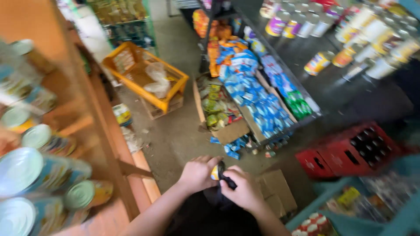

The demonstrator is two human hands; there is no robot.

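Low in the middle, our left hand (197, 173) grips a small yellow can (215, 172); our right hand (243, 189) pinches a black cloth (226, 180) on it. Blue packets (253, 98) fill the middle, and a red crate (350, 153) sits at the right.

A small grocery shop: shelves of tins (26, 175), hanging snack packets (258, 105), a red bottle crate (350, 153)
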